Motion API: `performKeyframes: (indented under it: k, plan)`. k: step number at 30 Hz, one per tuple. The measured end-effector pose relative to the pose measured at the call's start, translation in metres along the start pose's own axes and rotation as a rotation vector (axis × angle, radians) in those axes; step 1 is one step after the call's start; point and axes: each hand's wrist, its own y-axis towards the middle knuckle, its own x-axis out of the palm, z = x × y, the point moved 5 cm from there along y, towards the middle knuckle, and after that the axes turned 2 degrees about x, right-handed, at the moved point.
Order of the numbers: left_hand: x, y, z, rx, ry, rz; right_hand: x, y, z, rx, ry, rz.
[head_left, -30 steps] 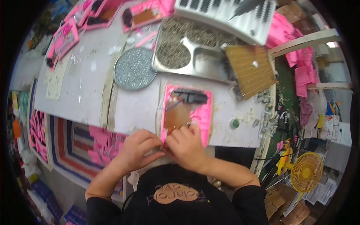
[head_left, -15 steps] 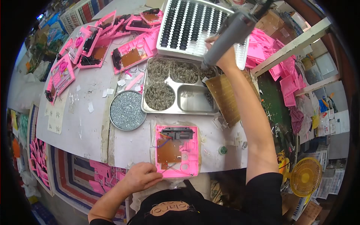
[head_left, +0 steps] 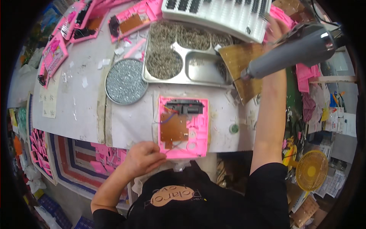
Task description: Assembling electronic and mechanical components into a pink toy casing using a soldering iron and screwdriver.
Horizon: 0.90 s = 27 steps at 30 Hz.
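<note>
A pink plastic case (head_left: 204,133) lies on the table in front of me, with a brown circuit board (head_left: 173,128), a black mechanism (head_left: 185,107) and thin wires inside. My left hand (head_left: 145,158) pinches its near left corner, fingers closed. My right hand (head_left: 276,30) is stretched out at the right edge of a white slotted tray (head_left: 225,21) with rows of black parts. Motion blurs its fingers, and a hanging grey electric screwdriver (head_left: 289,51) partly covers my hand and wrist. Whether the fingers hold anything cannot be made out.
Between case and white tray sits a steel compartment tray (head_left: 207,70) of small metal springs. A round dish (head_left: 127,82) of small silvery pieces stands left of it, a brown board (head_left: 244,65) right. More pink cases (head_left: 131,21) pile up far left. A yellow fan (head_left: 311,170) is at right.
The view has shifted, so the table things appear higher. My right hand has moved from over the white tray to its right edge. The screwdriver hangs farther right. My left hand stays at the case.
</note>
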Motion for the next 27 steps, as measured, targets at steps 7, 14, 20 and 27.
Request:
performKeyframes:
  k: [7, 14, 20, 27]
  plan:
    - [0.009, 0.005, -0.006, -0.016, -0.025, -0.022, -0.055, -0.295, -0.051, 0.503, -0.255, -0.412]
    - [0.008, 0.005, -0.003, -0.031, -0.004, 0.000, -0.001, -0.336, -0.076, -0.228, -0.635, -0.715]
    - [0.008, 0.000, -0.001, -0.033, -0.003, 0.035, 0.005, -0.323, -0.071, -0.257, -0.608, -0.785]
    - [0.007, 0.006, -0.001, -0.022, 0.016, -0.021, 0.007, -0.311, -0.060, -0.362, -0.453, -0.993]
